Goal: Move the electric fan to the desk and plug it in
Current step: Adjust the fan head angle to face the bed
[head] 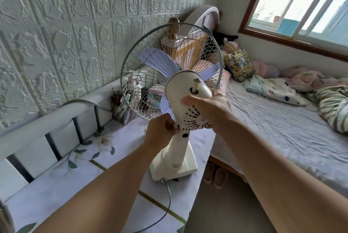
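A cream electric fan (185, 89) with pale blue blades and a wire cage stands on the desk (62, 182), which has a floral white cover. Its square base (175, 166) rests near the desk's right edge. My right hand (206, 106) grips the rounded motor housing from the right. My left hand (162, 133) is closed around the neck just under the housing. A grey cord (167, 202) leaves the back of the base and curves down over the desk toward me. The plug is out of sight.
A pen holder (120, 108) and small bottles stand on the desk behind the cage by the textured wall. A bed (282, 129) with pillows and blankets lies to the right, slippers (214, 175) on the floor between. A window is at upper right.
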{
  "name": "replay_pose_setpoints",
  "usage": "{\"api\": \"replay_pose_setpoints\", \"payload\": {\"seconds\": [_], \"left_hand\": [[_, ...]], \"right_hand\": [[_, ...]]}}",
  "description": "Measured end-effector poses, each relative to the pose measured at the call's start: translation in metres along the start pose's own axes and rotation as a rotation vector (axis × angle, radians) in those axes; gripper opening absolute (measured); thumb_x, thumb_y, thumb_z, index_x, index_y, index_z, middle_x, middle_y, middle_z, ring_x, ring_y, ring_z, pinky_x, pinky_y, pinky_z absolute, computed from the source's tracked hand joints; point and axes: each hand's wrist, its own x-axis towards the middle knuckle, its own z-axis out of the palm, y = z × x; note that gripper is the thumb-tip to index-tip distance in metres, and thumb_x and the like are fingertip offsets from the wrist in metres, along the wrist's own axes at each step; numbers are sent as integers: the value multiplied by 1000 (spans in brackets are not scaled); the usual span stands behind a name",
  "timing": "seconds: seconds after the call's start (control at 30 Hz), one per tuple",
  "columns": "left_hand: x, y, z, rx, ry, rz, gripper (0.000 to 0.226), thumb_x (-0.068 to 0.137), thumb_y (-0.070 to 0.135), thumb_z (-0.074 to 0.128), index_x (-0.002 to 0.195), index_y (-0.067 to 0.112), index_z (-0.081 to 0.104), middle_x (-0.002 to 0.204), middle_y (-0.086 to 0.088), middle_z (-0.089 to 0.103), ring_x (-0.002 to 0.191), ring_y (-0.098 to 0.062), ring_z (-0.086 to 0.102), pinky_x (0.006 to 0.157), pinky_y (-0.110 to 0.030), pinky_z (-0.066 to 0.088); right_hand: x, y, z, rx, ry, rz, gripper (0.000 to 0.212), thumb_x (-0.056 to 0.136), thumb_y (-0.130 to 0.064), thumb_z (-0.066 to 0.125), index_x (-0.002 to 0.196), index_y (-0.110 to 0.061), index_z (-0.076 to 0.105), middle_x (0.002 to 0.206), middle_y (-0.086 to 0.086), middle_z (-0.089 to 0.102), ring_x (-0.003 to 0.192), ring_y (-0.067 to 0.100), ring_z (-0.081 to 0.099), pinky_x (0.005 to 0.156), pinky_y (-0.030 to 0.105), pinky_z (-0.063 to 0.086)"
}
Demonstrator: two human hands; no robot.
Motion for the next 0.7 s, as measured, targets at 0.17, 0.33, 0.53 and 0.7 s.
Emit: {"api": "replay_pose_setpoints", "payload": {"seconds": [0.17, 0.33, 0.53, 0.7], "left_hand": [[-7, 13, -13, -431, -217, -519, 36, 90, 34, 60, 85, -1, 64, 69, -11, 68, 56, -17, 63, 52, -24, 56], [-2, 20, -11, -668, -459, -930, 61, 89, 52, 51, 52, 5, 60, 41, -4, 57, 27, -9, 47, 34, -8, 35], [7, 19, -13, -812, -428, -976, 30, 88, 22, 58, 63, 5, 55, 41, -4, 53, 27, -7, 40, 31, -7, 31], [9, 16, -10, -589, -370, -636, 25, 92, 1, 54, 67, 6, 54, 45, -2, 55, 34, -5, 48, 34, -8, 40]], "right_hand": [[-1, 0, 0, 9, -9, -6, 73, 52, -44, 80, 115, -18, 52, 104, 6, 63, 94, 24, 62, 70, 35, 57], [0, 0, 0, 1, -13, -9, 73, 52, -45, 79, 115, -19, 51, 105, 6, 62, 95, 24, 61, 69, 35, 58], [2, 1, 1, 11, -12, -8, 75, 49, -45, 79, 114, -19, 52, 105, 6, 63, 94, 24, 62, 70, 36, 58], [1, 1, 1, 41, -18, -2, 72, 52, -43, 80, 115, -21, 53, 102, 4, 64, 91, 22, 62, 64, 31, 55]]}}
